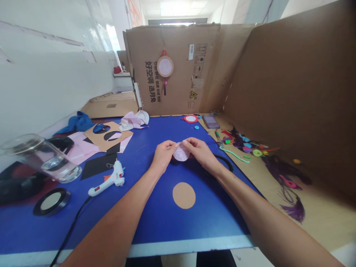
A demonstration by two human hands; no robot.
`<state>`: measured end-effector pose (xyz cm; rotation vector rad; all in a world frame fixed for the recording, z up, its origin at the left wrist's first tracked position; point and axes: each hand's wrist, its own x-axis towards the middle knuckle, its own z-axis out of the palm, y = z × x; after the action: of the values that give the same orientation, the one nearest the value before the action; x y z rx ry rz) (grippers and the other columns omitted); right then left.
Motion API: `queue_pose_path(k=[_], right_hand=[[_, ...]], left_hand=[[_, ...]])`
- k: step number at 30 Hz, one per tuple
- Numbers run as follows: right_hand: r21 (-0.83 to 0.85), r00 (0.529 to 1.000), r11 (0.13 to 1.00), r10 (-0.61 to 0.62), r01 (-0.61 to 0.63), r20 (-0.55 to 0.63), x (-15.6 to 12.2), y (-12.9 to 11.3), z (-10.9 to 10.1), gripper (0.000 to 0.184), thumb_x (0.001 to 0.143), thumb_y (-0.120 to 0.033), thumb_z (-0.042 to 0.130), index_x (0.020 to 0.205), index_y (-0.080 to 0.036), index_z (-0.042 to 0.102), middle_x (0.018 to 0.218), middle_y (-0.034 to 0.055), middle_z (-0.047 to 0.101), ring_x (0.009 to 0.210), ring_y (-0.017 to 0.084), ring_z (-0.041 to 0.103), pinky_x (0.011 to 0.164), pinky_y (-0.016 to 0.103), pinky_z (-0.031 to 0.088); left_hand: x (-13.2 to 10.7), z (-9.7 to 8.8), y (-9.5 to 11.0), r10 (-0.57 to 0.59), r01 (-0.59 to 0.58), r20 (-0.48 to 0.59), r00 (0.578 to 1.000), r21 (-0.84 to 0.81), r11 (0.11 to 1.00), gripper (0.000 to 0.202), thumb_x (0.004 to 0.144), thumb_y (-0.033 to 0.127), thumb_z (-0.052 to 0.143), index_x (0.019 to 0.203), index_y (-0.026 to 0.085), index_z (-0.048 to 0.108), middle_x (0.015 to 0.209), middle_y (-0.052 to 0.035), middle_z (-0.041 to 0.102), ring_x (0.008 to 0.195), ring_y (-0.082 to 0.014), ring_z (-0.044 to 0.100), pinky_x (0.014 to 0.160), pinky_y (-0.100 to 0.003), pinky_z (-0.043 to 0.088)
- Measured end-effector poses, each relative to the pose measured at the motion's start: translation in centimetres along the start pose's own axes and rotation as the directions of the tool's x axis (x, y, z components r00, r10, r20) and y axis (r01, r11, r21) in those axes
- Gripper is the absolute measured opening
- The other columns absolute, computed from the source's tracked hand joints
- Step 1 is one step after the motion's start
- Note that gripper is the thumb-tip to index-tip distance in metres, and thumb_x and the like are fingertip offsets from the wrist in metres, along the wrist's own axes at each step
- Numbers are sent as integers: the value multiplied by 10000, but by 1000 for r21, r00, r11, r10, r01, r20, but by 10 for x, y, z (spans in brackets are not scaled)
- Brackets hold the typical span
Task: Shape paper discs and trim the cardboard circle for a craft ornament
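Between my two hands, above the blue table, is a round piece of pale pink patterned fabric (181, 152). My left hand (165, 154) pinches its left edge with thumb and fingers, and my right hand (198, 150) pinches the upper right edge. The fabric faces me; something dark red shows just beneath it, too hidden to name. Nearer to me a tan cardboard disc (184, 195) lies flat on the table. Behind my right wrist there is a black curved object (224, 162), partly covered by the arm.
Left are a white glue gun (108, 181), a black tape roll (51, 202), a glass jar (46, 159) and cardboard with cut holes (108, 133). Right lie purple tassels (294, 209) and small coloured pieces. A finished round pendant (165, 66) hangs on the cardboard wall (183, 40).
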<state>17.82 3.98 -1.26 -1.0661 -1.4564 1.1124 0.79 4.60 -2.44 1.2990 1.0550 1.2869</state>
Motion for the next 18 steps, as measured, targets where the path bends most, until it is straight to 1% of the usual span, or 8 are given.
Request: queue_pose_path(k=[2,3,5,8,11,13,16,18], right_hand=[[-8,1000,1000,6,-6,4,1,1,-1,495,777,-687,736,815,-204,635,673,-11,605,574,135,490,540,271,397],[-9,1000,1000,3,-3,-3,1,2,-1,499,756,-683,758,800,-204,629,665,-12,603,570,133,488,541,271,396],[-4,1000,1000,-4,4,-26,2,2,-2,503,729,-675,786,779,-203,621,653,-16,598,569,131,488,547,274,397],[-1,998,1000,-21,21,-56,2,2,-3,496,756,-673,768,785,-200,623,647,-21,588,565,127,477,544,273,394],[-6,999,1000,-9,9,-42,1,0,-3,501,788,-689,731,809,-199,628,650,-18,596,555,126,474,527,270,389],[-9,1000,1000,8,-8,-24,1,0,-3,508,769,-693,744,812,-200,630,649,-15,608,548,129,482,515,269,383],[-4,999,1000,5,-5,-35,2,2,-3,509,729,-688,778,788,-207,622,617,-19,597,535,131,478,505,268,368],[-9,998,1000,-9,9,-57,3,3,-4,507,727,-687,780,767,-209,613,602,-21,585,532,130,472,509,271,365]], left_hand=[[0,0,0,-10,10,-13,1000,-23,1000,309,750,459,798,756,173,679,686,6,648,605,-124,580,579,-238,470],[0,0,1,-29,29,2,1000,-46,999,322,751,470,800,765,172,677,693,2,654,608,-126,591,578,-240,482],[0,1,0,-88,93,66,994,-85,992,358,751,498,808,797,168,677,711,-14,676,606,-133,617,571,-249,508],[0,1,0,-158,172,153,975,-78,982,402,731,507,841,835,154,680,709,-42,705,578,-145,651,557,-260,532],[0,0,-1,-156,166,132,979,-67,984,389,728,474,858,841,147,680,706,-54,722,561,-151,672,559,-261,546],[0,0,-1,-148,157,112,983,-74,985,364,747,452,849,851,144,686,731,-63,737,566,-153,683,556,-258,549],[1,1,-1,-155,167,132,979,-78,983,335,774,416,836,905,136,708,763,-77,756,572,-152,696,547,-245,544],[1,1,-1,-163,174,139,977,-74,982,311,787,385,833,924,132,714,764,-82,762,567,-151,700,542,-236,537]])
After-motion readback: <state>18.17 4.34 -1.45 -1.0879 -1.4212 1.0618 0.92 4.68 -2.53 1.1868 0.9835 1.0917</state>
